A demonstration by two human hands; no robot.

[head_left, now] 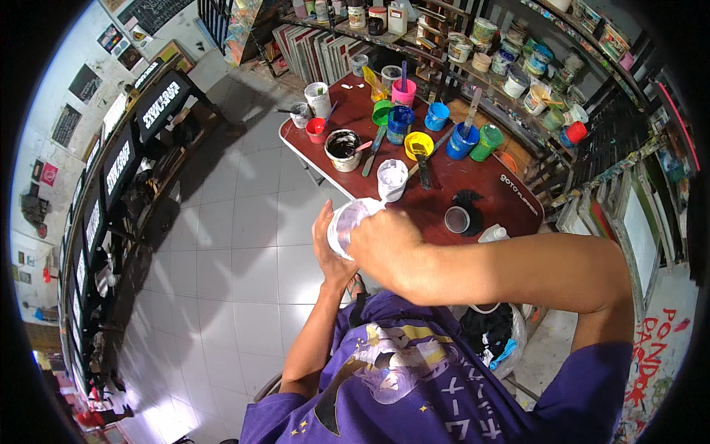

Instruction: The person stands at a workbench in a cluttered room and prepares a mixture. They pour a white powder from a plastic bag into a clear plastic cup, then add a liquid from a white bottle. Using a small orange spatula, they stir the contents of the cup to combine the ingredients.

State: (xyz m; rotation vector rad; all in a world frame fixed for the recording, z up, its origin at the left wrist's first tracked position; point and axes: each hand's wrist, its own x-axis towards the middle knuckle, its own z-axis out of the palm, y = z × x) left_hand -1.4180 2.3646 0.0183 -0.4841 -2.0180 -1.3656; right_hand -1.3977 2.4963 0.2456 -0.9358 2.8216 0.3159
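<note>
My left hand (325, 240) is wrapped round the side of a white plastic tub (342, 226), held tilted above the floor by the table's near edge. At the tub's mouth is my right hand (388, 238), its back towards me and its fingers curled inward. Those fingertips are mostly hidden, and whatever they grip cannot be made out. Just beyond my hands, a white cup of pale paint (392, 177) stands on the dark red table (436, 203). A bucket of black paint (343, 148) with a pink-handled tool is to its left.
Yellow (419, 143), blue (463, 140) and green (488, 140) paint tubs crowd the tabletop, some with spatulas. A clear cup (457, 220) rests near a black stain. Paint-pot shelves (510, 78) line the back right. Racks with printed black panels (118, 166) stand left. A bag of cloths (492, 333) sits beside me.
</note>
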